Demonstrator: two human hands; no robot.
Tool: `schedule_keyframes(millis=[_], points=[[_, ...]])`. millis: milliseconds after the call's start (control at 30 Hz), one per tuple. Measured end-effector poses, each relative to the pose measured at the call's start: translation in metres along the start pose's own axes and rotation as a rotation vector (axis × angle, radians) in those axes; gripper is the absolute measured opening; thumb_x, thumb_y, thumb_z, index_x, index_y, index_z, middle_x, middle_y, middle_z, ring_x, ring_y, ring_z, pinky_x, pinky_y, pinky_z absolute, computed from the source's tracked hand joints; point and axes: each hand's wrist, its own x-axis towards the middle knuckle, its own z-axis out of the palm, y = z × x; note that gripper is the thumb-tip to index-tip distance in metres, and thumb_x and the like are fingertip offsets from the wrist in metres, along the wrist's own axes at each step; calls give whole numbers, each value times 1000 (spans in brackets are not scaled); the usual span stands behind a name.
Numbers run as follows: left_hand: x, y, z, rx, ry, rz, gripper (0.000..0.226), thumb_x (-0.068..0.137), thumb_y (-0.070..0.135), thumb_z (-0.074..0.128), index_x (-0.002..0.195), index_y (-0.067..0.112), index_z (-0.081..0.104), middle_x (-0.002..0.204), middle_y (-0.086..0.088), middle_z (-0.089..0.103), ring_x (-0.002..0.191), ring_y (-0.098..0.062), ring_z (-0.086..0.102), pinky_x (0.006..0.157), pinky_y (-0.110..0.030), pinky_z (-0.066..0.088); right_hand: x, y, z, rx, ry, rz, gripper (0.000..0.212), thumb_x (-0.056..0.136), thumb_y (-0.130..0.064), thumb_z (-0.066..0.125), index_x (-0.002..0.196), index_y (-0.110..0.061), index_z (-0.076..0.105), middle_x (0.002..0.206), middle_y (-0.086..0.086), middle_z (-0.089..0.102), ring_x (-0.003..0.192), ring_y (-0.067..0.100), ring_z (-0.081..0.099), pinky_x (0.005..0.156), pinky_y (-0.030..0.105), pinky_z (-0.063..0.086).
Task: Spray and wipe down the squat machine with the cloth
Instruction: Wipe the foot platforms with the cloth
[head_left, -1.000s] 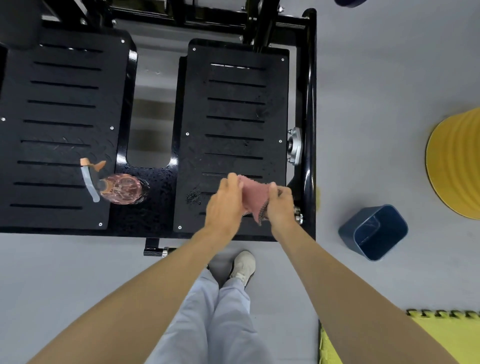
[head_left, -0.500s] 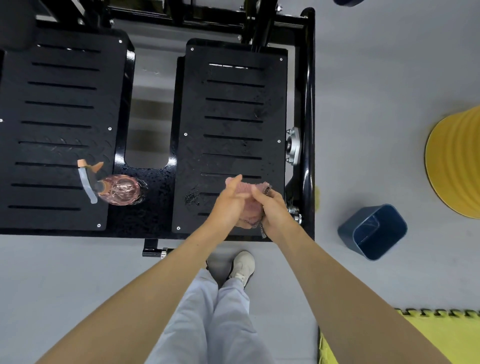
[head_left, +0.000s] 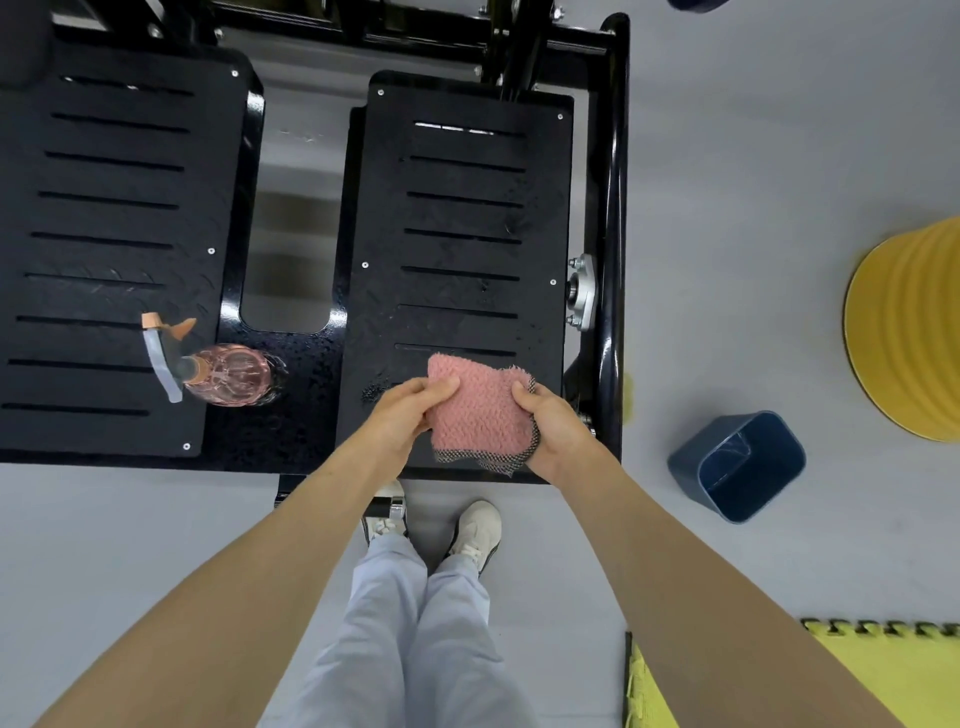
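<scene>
Pink fuzzy cloth with grey mesh edging (head_left: 480, 410), stretched flat over the near end of the squat machine's black slotted right footplate (head_left: 462, 218); contact with the plate impossible to tell. Pinched at its left edge by the left hand (head_left: 405, 415) and at its right edge by the right hand (head_left: 553, 426), both equally near, forearms reaching forward. Probably set for a wipe away along the plate's length. Pink clear plastic spray bottle (head_left: 228, 374) standing left of that footplate, well apart.
</scene>
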Motion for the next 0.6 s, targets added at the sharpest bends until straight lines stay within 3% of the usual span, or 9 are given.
schedule_keyframes(millis=[100,200,300,400,467,600], points=[[4,0,1,37,-16,-11,29,94,25,58,115,5,63,114,-8,67,106,-20,62,91,-26,49,3,2,-8,-3,33,-3,30,99,-18,48,129,-13,51,125,13,60,111,30,60,84,48,54],[5,2,10,164,102,50,22,100,29,48,111,11,55,112,-5,62,100,-16,60,83,-27,50,3,4,-9,-50,48,-23,34,99,-18,49,132,-11,50,127,13,59,110,27,61,83,44,55],[5,5,15,601,346,238,22,102,29,41,98,8,43,94,-6,55,86,-21,53,67,-33,42,0,6,-11,-287,191,-75,33,99,-16,50,132,-11,48,125,9,59,108,22,60,88,36,51],[3,5,17,972,479,336,21,103,29,35,93,10,34,86,-11,53,82,-32,54,66,-39,42,0,6,-19,-335,222,-96,31,99,-17,49,130,-14,48,122,7,57,112,20,56,95,34,45],[-1,3,24,1054,457,365,22,103,34,30,94,13,31,84,-9,52,80,-32,56,66,-38,41,0,6,-20,-274,161,-73,28,100,-15,48,127,-14,50,120,7,58,109,20,57,95,35,47],[-3,-4,51,1048,209,373,21,102,38,29,93,19,31,78,-7,60,74,-30,58,69,-40,48,4,12,-13,-163,42,-38,33,102,-26,43,129,-10,53,129,10,58,119,24,55,103,38,44]])
